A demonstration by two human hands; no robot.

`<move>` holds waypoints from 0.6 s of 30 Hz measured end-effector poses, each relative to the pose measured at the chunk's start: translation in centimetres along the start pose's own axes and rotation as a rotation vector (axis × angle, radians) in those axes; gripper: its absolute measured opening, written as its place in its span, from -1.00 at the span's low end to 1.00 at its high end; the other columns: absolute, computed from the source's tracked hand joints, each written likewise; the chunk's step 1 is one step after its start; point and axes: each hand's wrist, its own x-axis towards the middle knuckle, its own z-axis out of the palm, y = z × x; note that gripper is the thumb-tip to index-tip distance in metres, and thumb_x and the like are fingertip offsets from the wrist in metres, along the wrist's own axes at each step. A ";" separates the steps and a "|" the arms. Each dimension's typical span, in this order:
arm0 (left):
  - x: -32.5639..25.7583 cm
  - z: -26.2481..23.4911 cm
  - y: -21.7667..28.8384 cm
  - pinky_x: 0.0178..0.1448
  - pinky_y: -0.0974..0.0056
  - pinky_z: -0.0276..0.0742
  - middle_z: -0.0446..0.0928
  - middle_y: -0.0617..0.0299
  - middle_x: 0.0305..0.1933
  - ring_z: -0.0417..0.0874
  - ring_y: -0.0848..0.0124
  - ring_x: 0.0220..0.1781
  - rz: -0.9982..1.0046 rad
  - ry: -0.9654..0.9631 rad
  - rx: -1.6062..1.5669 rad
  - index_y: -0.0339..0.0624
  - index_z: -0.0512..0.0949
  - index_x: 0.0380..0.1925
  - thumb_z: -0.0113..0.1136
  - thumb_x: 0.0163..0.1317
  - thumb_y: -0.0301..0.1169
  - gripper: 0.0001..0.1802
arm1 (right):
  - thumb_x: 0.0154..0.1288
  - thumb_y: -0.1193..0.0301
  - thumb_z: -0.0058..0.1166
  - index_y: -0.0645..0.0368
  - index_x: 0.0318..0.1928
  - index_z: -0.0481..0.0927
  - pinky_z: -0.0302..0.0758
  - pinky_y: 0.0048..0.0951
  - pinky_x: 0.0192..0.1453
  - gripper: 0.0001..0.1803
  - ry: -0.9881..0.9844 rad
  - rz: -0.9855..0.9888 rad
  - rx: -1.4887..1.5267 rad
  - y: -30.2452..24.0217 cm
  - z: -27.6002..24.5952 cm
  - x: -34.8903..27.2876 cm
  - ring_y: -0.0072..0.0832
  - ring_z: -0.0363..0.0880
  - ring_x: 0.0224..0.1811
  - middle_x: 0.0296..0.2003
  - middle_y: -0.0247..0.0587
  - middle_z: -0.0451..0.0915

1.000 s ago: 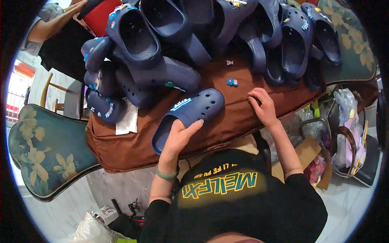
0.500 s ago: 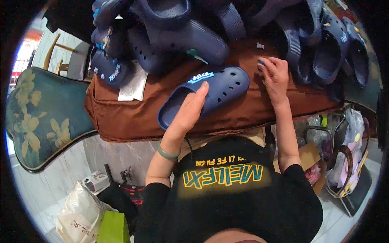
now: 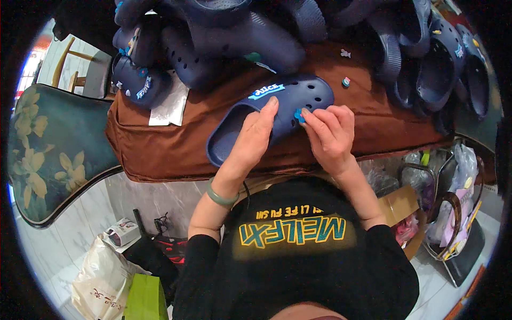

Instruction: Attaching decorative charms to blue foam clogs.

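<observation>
A navy foam clog (image 3: 288, 93) with holes over its toe lies tilted on the brown cloth, a light-blue name-plate charm (image 3: 267, 92) fixed on its upper. My left hand (image 3: 254, 130) grips the clog by its near side, thumb along the upper and the other fingers hidden. Between the fingertips of my right hand (image 3: 332, 136) is a small blue shoe charm (image 3: 299, 116), pinched against the clog's holed side. Whether its stem sits in a hole I cannot tell. Beyond that hand, a small round charm (image 3: 346, 81) and a pale charm (image 3: 346, 54) rest on the cloth.
Several more navy clogs (image 3: 224, 48) crowd the far side of the brown cloth (image 3: 160, 154). White paper (image 3: 170, 106) lies at the left, near a floral chair back (image 3: 40, 154). Bags (image 3: 104, 282) stand on the floor at lower left; a cardboard box (image 3: 400, 205) is at right.
My right hand has come left and nearer from over the cloth to the clog, bringing the blue charm against its holes. The round charm now shows on the cloth. My left hand keeps its grip.
</observation>
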 end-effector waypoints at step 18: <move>-0.5 1.2 2.3 0.07 0.34 0.46 0.60 0.24 -0.09 0.54 0.51 -0.06 0.123 -0.068 0.226 -0.34 0.55 -0.06 0.21 0.25 -0.46 -0.72 | 0.03 0.57 0.15 0.10 -0.07 0.63 0.37 -0.21 0.03 -0.63 -0.329 0.119 0.296 2.1 -2.5 1.1 -0.31 0.48 -0.17 -0.31 -0.25 0.50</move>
